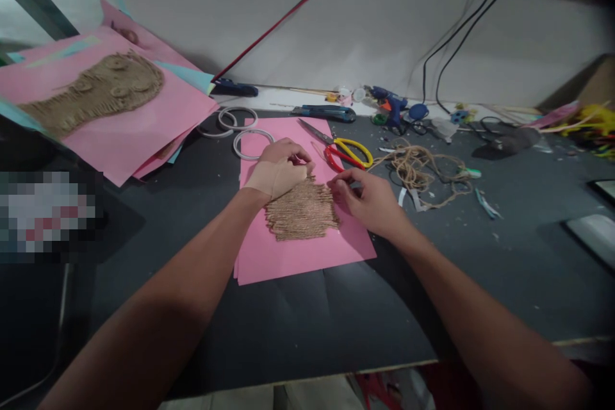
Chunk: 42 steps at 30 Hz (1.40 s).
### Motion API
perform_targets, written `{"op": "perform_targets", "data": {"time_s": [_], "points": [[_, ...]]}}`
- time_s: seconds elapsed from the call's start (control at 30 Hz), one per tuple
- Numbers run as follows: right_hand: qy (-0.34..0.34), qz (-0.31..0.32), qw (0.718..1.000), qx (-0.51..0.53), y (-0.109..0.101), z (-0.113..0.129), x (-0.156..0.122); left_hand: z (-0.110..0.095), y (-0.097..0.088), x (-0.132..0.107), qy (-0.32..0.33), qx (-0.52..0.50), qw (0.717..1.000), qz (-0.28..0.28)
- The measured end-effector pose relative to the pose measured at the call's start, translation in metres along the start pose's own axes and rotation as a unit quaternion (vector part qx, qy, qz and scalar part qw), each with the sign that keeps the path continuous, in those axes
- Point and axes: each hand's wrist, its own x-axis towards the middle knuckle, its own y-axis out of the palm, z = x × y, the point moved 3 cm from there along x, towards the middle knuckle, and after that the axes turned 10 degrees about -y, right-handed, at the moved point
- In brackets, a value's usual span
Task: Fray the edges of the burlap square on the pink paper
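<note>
Rows of brown jute twine (pixel 302 211) lie packed side by side on a pink paper sheet (pixel 288 262). My left hand (pixel 281 170), with a beige wrap around its wrist, bends over the upper left of the rows. Its thumb and fingers close at the top edge, seemingly on a strand whose length is mostly hidden. At the upper right end of the rows, my right hand (pixel 368 198) pinches with thumb and index finger, seemingly on the strand's other end. Scissors (pixel 346 150) with red and yellow handles lie just above my right hand.
Loose twine (pixel 420 170) is heaped to the right. Silver rings (pixel 254 144), a utility knife (pixel 327 114) and a blue glue gun (pixel 394 106) lie toward the wall. Pink sheets (pixel 185 102) with a finished-looking twine shape (pixel 115 86) sit at the left.
</note>
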Motion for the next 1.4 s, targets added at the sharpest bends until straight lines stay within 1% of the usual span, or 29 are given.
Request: {"op": "perform_targets", "data": {"time_s": [0.07, 0.17, 0.33, 0.53, 0.6, 0.77, 0.93, 1.03, 1.13, 1.33, 1.4], "points": [[0.007, 0.001, 1.0, 0.004, 0.0, -0.001, 0.002, 0.001, 0.0, 0.0, -0.005, -0.002, 1.0, -0.001], [0.008, 0.026, 1.0, 0.016, 0.001, -0.001, 0.008, 0.001, 0.001, 0.0, -0.007, -0.004, 1.0, 0.005], [-0.013, 0.078, 0.996, 0.041, 0.005, 0.001, 0.026, 0.001, 0.002, 0.002, -0.014, 0.001, 1.0, 0.014], [-0.058, 0.114, 0.992, 0.009, 0.005, 0.003, 0.041, 0.001, 0.0, 0.001, -0.02, -0.009, 1.0, 0.008], [-0.058, 0.117, 0.991, 0.023, 0.004, 0.002, 0.041, 0.001, -0.001, 0.001, -0.02, -0.016, 1.0, 0.003], [-0.022, 0.114, 0.991, 0.064, 0.004, -0.001, 0.036, 0.002, 0.001, 0.001, -0.02, -0.01, 1.0, 0.003], [-0.004, 0.081, 0.994, 0.074, 0.009, -0.004, 0.032, 0.003, 0.003, 0.002, -0.009, 0.002, 1.0, 0.003], [-0.007, 0.069, 0.996, 0.063, 0.012, -0.005, 0.032, 0.002, 0.003, 0.002, -0.017, 0.004, 1.0, 0.01], [0.001, 0.064, 0.995, 0.076, 0.012, -0.005, 0.032, 0.001, 0.002, 0.001, -0.022, -0.018, 0.999, 0.027], [0.033, 0.079, 0.984, 0.154, 0.009, -0.009, 0.031, -0.001, 0.001, -0.001, -0.021, -0.067, 0.993, 0.097], [0.038, 0.07, 0.983, 0.165, 0.008, -0.01, 0.029, -0.001, 0.002, -0.002, -0.02, -0.073, 0.992, 0.104]]}}
